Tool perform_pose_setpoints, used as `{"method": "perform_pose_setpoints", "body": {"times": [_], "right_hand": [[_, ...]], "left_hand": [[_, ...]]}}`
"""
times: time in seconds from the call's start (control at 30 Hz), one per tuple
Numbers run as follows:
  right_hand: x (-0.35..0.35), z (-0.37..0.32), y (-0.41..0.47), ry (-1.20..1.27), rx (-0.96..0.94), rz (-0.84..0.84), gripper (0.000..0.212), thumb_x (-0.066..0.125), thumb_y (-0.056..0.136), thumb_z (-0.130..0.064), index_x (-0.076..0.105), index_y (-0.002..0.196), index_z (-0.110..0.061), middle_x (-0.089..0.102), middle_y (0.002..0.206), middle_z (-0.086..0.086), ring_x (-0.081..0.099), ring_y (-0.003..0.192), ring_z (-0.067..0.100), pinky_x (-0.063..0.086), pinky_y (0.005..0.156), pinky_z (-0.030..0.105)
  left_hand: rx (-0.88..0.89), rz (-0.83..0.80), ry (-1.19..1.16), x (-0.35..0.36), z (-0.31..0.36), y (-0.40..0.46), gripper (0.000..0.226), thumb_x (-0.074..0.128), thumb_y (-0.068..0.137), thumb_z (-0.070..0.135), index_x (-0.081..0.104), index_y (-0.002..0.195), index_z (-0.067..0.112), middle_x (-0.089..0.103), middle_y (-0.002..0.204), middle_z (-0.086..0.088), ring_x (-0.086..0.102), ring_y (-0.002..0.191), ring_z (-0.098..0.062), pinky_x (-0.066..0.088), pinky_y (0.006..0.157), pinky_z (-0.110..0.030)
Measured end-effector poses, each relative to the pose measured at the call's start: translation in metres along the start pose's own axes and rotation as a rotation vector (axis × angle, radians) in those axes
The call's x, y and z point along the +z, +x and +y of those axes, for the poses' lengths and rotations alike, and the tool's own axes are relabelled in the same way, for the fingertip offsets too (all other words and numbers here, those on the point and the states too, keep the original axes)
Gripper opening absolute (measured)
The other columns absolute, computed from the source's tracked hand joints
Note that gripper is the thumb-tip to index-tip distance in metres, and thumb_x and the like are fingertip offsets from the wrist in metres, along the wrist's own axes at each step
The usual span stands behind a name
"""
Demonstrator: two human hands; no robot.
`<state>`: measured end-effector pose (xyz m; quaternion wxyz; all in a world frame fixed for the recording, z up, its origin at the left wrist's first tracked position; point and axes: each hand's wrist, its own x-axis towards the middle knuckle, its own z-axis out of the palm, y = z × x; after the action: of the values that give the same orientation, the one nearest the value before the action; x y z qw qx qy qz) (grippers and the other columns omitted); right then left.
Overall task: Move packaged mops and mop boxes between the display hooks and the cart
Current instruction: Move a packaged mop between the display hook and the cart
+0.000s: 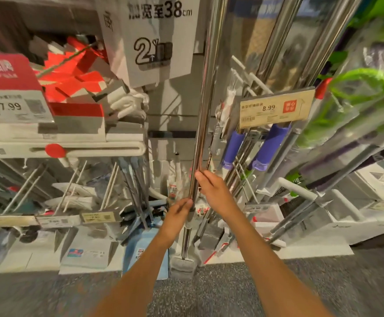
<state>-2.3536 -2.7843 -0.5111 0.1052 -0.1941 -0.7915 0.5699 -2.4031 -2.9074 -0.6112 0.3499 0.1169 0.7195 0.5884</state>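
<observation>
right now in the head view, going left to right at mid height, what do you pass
red 7.99 price sign → white 38cm box → shiny mop pole → 8.99 price tag → green bagged mop

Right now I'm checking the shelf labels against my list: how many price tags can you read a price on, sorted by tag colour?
White tag reading 7.99: 1
Tan tag reading 8.99: 1
Total: 2
Other tags sit on the lower hooks, but they are too blurred to read.
</observation>
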Motion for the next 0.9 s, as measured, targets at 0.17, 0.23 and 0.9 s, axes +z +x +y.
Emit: {"method": "perform_pose_setpoints", "body": {"times": [0.17, 0.23, 0.9], "right_hand": [[0.004, 0.048, -0.009, 0.111, 0.127, 0.013, 0.018, 0.053, 0.103, -0.036, 0.068, 0.106, -0.044, 0.07, 0.091, -0.029, 0.061, 0.09, -0.017, 0.043, 0.078, 0.004], [0.009, 0.07, -0.017, 0.202, 0.206, 0.076, 0.019, 0.054, 0.102, -0.039, 0.066, 0.098, -0.054, 0.07, 0.095, -0.027, 0.063, 0.099, -0.006, 0.049, 0.094, 0.019], [0.039, 0.128, -0.028, 0.536, 0.285, 0.171, 0.016, 0.071, 0.09, -0.007, 0.075, 0.106, -0.01, 0.078, 0.086, -0.003, 0.075, 0.084, 0.01, 0.061, 0.073, 0.025]], "left_hand": [[0.055, 0.05, -0.067, 0.01, -0.013, 0.004, 0.05, 0.048, 0.093, 0.056, 0.066, 0.121, 0.019, 0.067, 0.114, 0.007, 0.06, 0.114, -0.015, 0.044, 0.1, -0.03], [0.069, 0.085, -0.093, 0.012, -0.02, 0.004, 0.063, 0.051, 0.084, 0.064, 0.067, 0.124, 0.018, 0.069, 0.117, 0.005, 0.062, 0.114, -0.013, 0.045, 0.101, -0.032], [0.112, 0.173, -0.317, 0.015, -0.044, 0.0, 0.025, 0.066, 0.096, 0.015, 0.082, 0.085, 0.03, 0.076, 0.082, 0.001, 0.07, 0.079, -0.008, 0.059, 0.068, -0.023]]}}
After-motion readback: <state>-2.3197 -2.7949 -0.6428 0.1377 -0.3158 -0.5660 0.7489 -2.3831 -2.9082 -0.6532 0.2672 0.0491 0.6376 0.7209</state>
